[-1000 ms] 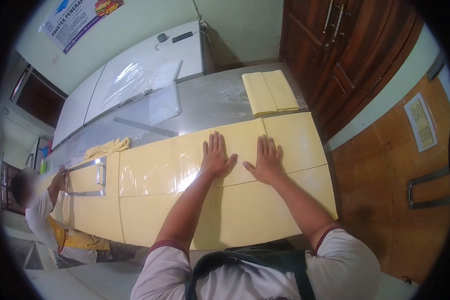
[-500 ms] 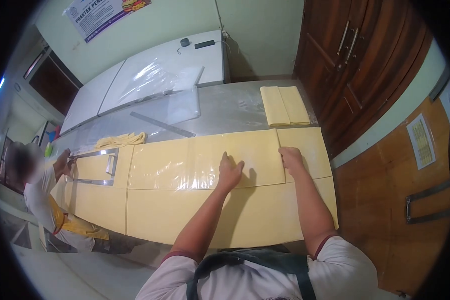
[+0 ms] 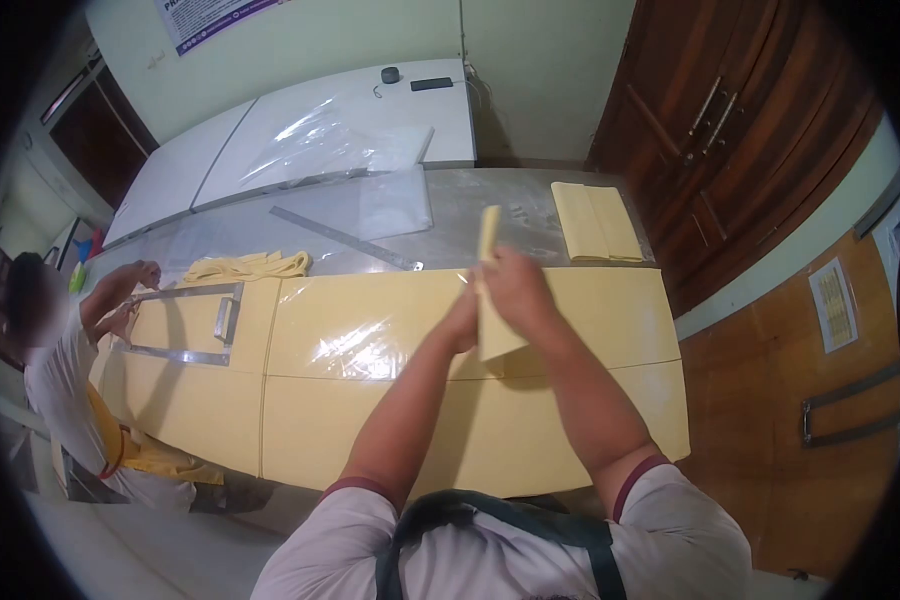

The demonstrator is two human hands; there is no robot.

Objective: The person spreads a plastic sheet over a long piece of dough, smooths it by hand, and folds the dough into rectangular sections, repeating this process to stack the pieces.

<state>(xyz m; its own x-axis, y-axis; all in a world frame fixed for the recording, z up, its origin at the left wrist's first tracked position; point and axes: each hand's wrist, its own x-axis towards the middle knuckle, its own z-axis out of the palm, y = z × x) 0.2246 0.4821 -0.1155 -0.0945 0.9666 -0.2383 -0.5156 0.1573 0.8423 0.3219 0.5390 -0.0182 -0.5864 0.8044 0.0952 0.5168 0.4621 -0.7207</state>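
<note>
A folded yellow dough sheet (image 3: 497, 343) is lifted on edge between my hands, its narrow top end sticking up. My right hand (image 3: 518, 285) is closed round its right side. My left hand (image 3: 461, 312) grips the left side, with its fingertips partly hidden by the dough. Underneath lie wide, flat yellow dough sheets (image 3: 590, 420) marked by straight cut lines. Clear plastic film (image 3: 360, 348) shines on the dough left of my hands. A folded stack of dough (image 3: 598, 222) rests at the back right of the steel table.
At the left, a co-worker (image 3: 75, 370) has both hands by a metal cutting frame (image 3: 228, 318) on the dough. Dough strips (image 3: 250, 265) lie in a heap behind it. A steel ruler (image 3: 345, 238) and plastic sheets (image 3: 395, 200) are farther back. Wooden doors (image 3: 715, 120) stand at right.
The dough sheet's right part, flat before, is now folded and raised off the layer below. My right hand moved left and my left hand closed in beside it. The co-worker's hands shifted at the frame.
</note>
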